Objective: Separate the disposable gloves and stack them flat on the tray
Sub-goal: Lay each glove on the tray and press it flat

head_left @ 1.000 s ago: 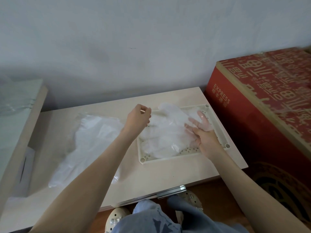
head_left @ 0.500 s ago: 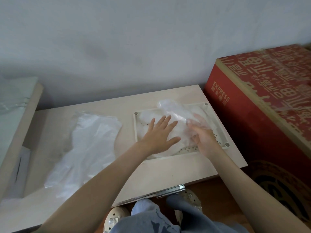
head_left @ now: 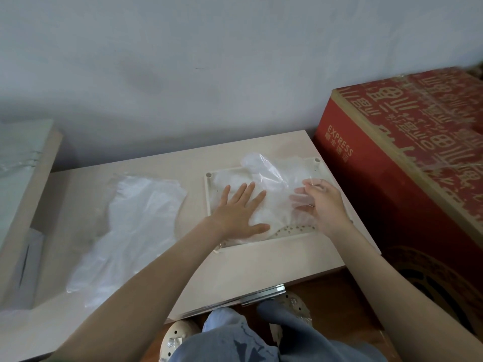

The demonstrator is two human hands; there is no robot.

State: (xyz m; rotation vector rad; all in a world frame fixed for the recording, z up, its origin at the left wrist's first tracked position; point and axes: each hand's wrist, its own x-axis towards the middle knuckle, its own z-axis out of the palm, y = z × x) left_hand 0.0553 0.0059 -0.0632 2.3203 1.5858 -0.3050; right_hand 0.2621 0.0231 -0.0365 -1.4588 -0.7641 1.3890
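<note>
Both your hands are over the tray (head_left: 207, 199) at the table's (head_left: 274, 262) right end. Your left hand (head_left: 239, 212) lies flat, fingers spread, pressing the stacked gloves (head_left: 264, 178). Your right hand (head_left: 324, 205) bends its fingertips under the film; whether it pinches is unclear. Loose gloves (head_left: 136, 220) lie left of the tray.

Centre right of frame: tray (head_left: 209, 202) on table (head_left: 261, 265), carrying clear gloves on tray (head_left: 271, 176). Left hand (head_left: 239, 212) lies flat on them, fingers spread. Right hand (head_left: 325, 205) at their right edge, fingers seen through film; grip not determinable. Centre left: loose gloves (head_left: 130, 226) on table. Right: red box (head_left: 392, 165)
</note>
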